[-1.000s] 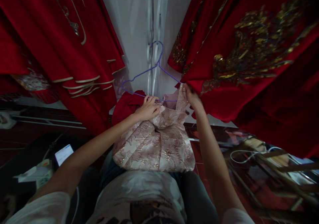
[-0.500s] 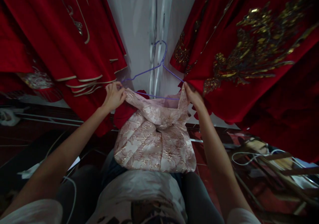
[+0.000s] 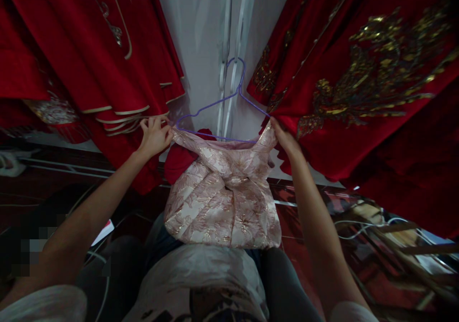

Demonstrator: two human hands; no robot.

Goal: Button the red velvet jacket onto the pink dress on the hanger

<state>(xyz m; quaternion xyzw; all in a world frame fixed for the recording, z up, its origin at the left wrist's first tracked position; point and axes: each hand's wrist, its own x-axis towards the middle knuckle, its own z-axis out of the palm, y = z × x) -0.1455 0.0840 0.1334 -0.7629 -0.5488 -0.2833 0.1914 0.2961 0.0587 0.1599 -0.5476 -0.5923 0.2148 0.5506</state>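
A pink brocade dress (image 3: 222, 202) with gold patterning hangs in front of me, its lower part resting over my lap. Inside its neckline sits a purple hanger (image 3: 218, 100), hook upward in front of the grey-white doors. My left hand (image 3: 155, 135) pinches the dress's left shoulder near the hanger's left end, fingers bent. My right hand (image 3: 286, 138) grips the right shoulder strap, where the hanger's right end is hidden behind fabric and fingers.
Red garments with gold trim (image 3: 125, 73) hang on the left. More red cloth with gold sequin embroidery (image 3: 358, 83) hangs on the right. Pale doors (image 3: 201, 40) stand between them. At lower right is a wooden frame (image 3: 405, 250) with white cables (image 3: 351, 233).
My left hand has moved slightly left, pulling the shoulder outward, and the neckline is stretched wider. The hanger's left end now shows more fully. My right hand keeps its hold.
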